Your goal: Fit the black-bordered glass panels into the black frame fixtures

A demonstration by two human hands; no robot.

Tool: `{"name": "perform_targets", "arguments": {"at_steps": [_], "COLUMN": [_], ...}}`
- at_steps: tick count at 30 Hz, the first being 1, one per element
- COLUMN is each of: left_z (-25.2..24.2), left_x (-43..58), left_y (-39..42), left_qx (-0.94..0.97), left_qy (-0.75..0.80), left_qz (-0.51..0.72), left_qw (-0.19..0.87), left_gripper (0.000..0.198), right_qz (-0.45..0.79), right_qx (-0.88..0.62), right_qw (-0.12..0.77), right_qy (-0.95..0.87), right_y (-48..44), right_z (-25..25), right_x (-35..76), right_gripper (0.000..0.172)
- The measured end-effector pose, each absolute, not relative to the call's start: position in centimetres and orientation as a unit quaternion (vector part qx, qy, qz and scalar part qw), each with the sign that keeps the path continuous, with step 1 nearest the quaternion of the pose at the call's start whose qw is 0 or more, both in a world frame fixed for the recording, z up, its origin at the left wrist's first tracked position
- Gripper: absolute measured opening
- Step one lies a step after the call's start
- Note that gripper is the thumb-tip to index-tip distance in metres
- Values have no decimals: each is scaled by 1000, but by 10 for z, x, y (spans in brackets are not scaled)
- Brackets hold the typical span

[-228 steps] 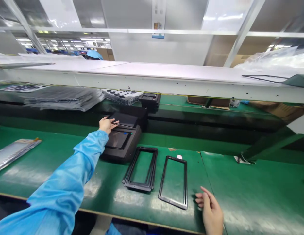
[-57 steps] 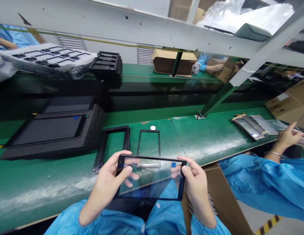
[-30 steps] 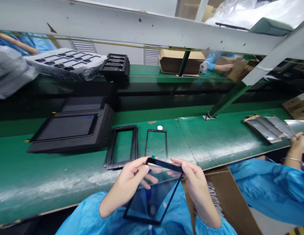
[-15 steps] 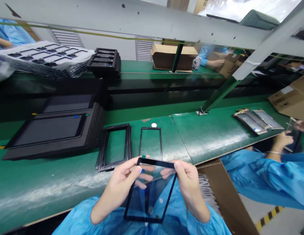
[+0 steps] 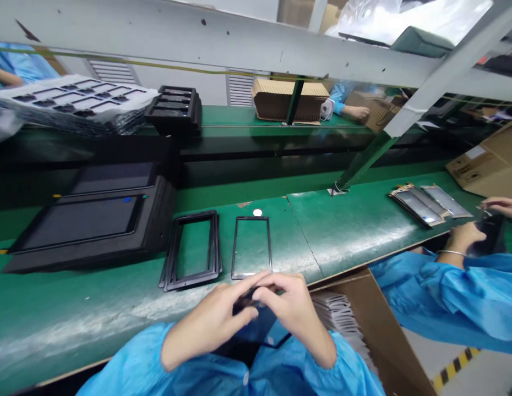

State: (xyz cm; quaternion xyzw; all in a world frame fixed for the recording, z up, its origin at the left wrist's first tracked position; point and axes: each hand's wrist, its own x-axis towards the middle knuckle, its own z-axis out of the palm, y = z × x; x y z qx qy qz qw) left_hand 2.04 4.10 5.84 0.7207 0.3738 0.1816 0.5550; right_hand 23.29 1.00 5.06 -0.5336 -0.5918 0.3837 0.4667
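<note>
A black-bordered glass panel (image 5: 262, 324) is held low in front of my body, tilted and mostly covered by my hands. My left hand (image 5: 214, 319) grips its upper left part, thumb lying along the near side. My right hand (image 5: 291, 305) bends over the top edge close to the left fingers, thumb and forefinger pinched there. Whether a small piece sits in that pinch is hidden. Just beyond the hands, a thin black frame (image 5: 234, 247) lies flat on the green bench (image 5: 128, 291). To its left is a small stack of thicker black frames (image 5: 170, 258).
Dark screens (image 5: 82, 223) rest on a black foam stack (image 5: 157, 225) at left. Trays (image 5: 86, 118) and a black holder (image 5: 194, 113) stand on the back shelf. At right are a slanted post (image 5: 367, 157), several panels (image 5: 417, 203), an open carton (image 5: 388, 313) and a co-worker's hands (image 5: 466, 239).
My right hand has moved left from the panel's right corner to near my left hand. The panel has tipped and is now mostly covered. The view has shifted slightly.
</note>
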Motion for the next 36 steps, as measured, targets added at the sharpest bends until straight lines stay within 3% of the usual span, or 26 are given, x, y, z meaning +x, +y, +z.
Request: {"name": "perform_targets", "arguments": {"at_steps": [5, 12, 20, 23, 27, 29, 31, 33, 36], "left_z": [49, 48, 45, 50, 63, 69, 74, 79, 92], "left_x": [18, 6, 3, -1, 1, 7, 8, -1, -41], "left_y": [39, 38, 38, 44, 48, 49, 54, 70, 115], "left_qx": [539, 459, 456, 514, 695, 744, 723, 655, 533], "left_qy": [444, 459, 476, 469, 454, 417, 403, 427, 482], "left_qz": [265, 362, 366, 374, 323, 241, 207, 267, 464], "left_qw": [665, 669, 657, 613, 456, 463, 521, 564, 519], "left_gripper": [47, 52, 52, 44, 59, 63, 65, 68, 73], "right_qz": [243, 532, 492, 482, 534, 585, 608, 590, 515], "right_qx": [-613, -544, -558, -567, -547, -518, -505, -516, -565], "right_qw": [539, 552, 580, 572, 488, 454, 470, 514, 567], "right_qy": [-524, -341, -332, -345, -421, -429, -393, -349, -307], "right_y": [10, -10, -14, -15, -11, -6, 4, 18, 43], "right_z": [33, 19, 28, 28, 25, 22, 19, 12, -13], "right_x": [274, 284, 267, 269, 254, 243, 239, 248, 276], "right_gripper": [28, 53, 36, 36, 38, 47, 71, 86, 79]}}
